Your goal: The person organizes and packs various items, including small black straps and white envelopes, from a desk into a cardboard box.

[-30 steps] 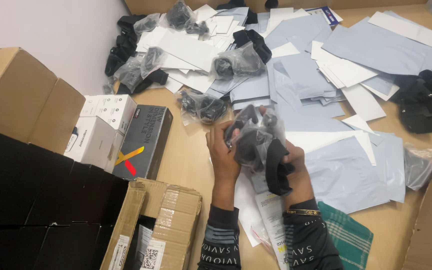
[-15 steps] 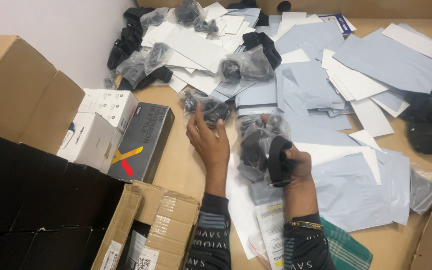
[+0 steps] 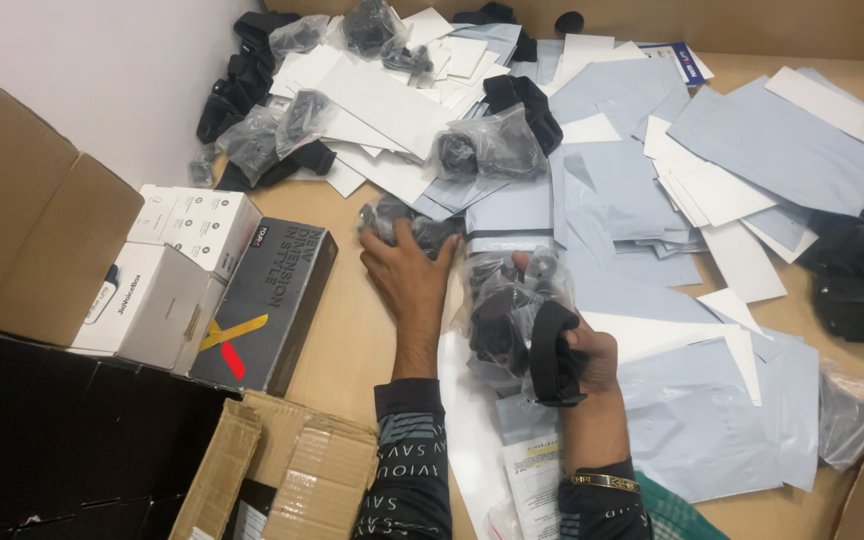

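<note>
My left hand (image 3: 407, 275) lies on a clear plastic bag with a black item inside (image 3: 389, 215), fingers closing over it on the wooden table (image 3: 352, 330). My right hand (image 3: 582, 355) grips a bundle of similar clear bags with black items (image 3: 502, 300), a black strap (image 3: 544, 350) looped around the fingers. Both hands sit near the table's middle, the bundle just right of the left wrist.
Grey mailer bags (image 3: 752, 120) and white cards (image 3: 382, 95) cover the far and right table. More bagged black items (image 3: 492, 150) lie among them, a black pile (image 3: 862, 270) at right. White boxes (image 3: 167, 260), a dark box (image 3: 267, 300) and cardboard cartons (image 3: 292, 470) stand left.
My left hand let go of the bundle, reached forward and came down on the bagged item on the table. The right hand kept the bundle and lowered slightly.
</note>
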